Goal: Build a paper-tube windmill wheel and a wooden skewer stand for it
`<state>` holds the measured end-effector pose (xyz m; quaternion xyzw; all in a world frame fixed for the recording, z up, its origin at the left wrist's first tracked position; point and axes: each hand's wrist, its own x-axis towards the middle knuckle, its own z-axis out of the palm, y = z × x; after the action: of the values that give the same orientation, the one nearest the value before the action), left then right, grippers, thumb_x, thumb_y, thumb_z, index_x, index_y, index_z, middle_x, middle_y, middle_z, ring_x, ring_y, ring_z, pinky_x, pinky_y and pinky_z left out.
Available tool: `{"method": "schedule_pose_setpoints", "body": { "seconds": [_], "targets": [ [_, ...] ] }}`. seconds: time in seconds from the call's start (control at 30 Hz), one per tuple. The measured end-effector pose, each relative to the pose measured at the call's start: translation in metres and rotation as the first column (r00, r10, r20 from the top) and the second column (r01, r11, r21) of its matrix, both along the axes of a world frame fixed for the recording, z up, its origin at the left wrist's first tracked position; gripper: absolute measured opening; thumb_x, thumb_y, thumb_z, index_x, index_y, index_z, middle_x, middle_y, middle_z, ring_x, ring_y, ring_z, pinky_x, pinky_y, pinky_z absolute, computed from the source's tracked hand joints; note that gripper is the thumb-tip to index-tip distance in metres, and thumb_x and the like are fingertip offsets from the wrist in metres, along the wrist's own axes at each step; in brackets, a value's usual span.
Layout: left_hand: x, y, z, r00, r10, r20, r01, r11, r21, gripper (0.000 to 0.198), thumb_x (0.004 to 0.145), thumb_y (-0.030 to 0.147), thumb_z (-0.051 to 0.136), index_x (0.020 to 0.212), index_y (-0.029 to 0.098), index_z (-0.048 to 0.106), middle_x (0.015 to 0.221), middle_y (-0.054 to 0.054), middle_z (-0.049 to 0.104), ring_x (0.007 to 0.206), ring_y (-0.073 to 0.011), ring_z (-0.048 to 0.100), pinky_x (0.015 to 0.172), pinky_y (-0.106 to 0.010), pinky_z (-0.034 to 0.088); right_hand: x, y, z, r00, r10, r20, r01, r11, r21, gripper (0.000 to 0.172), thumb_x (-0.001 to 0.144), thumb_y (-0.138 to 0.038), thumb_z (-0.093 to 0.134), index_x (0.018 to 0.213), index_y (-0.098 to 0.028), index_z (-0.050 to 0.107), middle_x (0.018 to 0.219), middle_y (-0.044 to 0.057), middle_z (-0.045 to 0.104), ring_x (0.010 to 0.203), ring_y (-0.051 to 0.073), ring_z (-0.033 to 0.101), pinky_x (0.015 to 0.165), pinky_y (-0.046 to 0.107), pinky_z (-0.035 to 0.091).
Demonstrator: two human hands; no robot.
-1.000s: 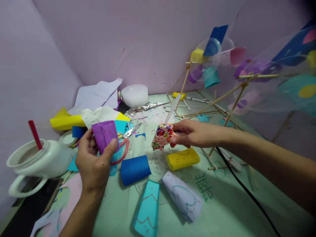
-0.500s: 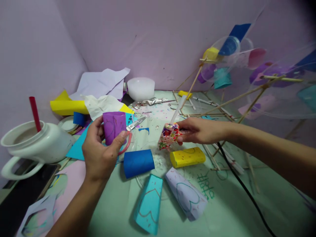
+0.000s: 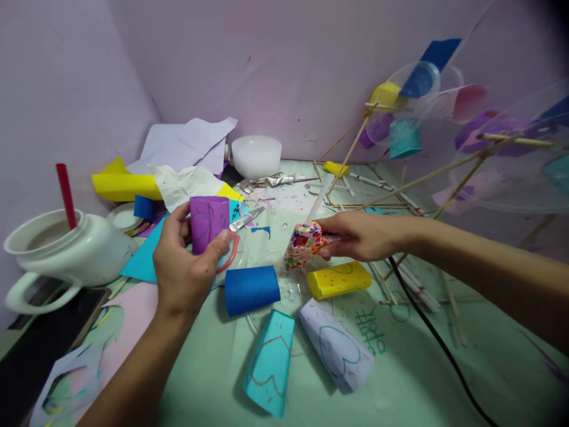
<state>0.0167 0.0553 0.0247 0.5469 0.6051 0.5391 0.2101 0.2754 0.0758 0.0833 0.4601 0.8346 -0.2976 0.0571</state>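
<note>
My left hand (image 3: 189,261) is closed around a small purple paper cup (image 3: 208,222), held upright with pen marks on its side. Scissors (image 3: 246,219) with red handles lie just behind my left thumb. In my right hand (image 3: 355,236) is a glue gun (image 3: 304,246) with a flowery cover, a pale glue stick (image 3: 320,198) rising from it. Its nozzle tip is hard to make out. Close below lie a blue paper tube (image 3: 252,289), a yellow paper tube (image 3: 340,280), a turquoise paper cup (image 3: 270,362) and a pale lilac paper cup (image 3: 336,346) with drawn hearts.
At left stand a white pot (image 3: 95,252) with a red stick and a dark phone (image 3: 53,332). Paper sheets (image 3: 186,145) and a white bowl (image 3: 256,155) are at the back. A stick frame (image 3: 400,188) with hanging cups fills the right; a black cord (image 3: 435,338) crosses the table.
The whole view has shifted slightly. Both hands keep their holds, the purple cup and the glue gun staying almost in the same place.
</note>
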Motion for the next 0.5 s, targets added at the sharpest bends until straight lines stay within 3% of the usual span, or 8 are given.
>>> {"method": "schedule_pose_setpoints", "body": {
  "seconds": [0.5],
  "targets": [
    [-0.0008, 0.0005, -0.0005, 1.000, -0.008, -0.014, 0.009, 1.000, 0.005, 0.068, 0.063, 0.041, 0.072, 0.124, 0.019, 0.050, 0.109, -0.007, 0.064, 0.093, -0.0239, 0.062, 0.081, -0.036, 0.053, 0.0028, -0.0005, 0.0003, 0.994, 0.048, 0.094, -0.060, 0.990, 0.131, 0.020, 0.080, -0.028, 0.050, 0.096, -0.018, 0.059, 0.071, 0.003, 0.062, 0.057, 0.014, 0.049, 0.053, 0.023, 0.033]
  ]
}}
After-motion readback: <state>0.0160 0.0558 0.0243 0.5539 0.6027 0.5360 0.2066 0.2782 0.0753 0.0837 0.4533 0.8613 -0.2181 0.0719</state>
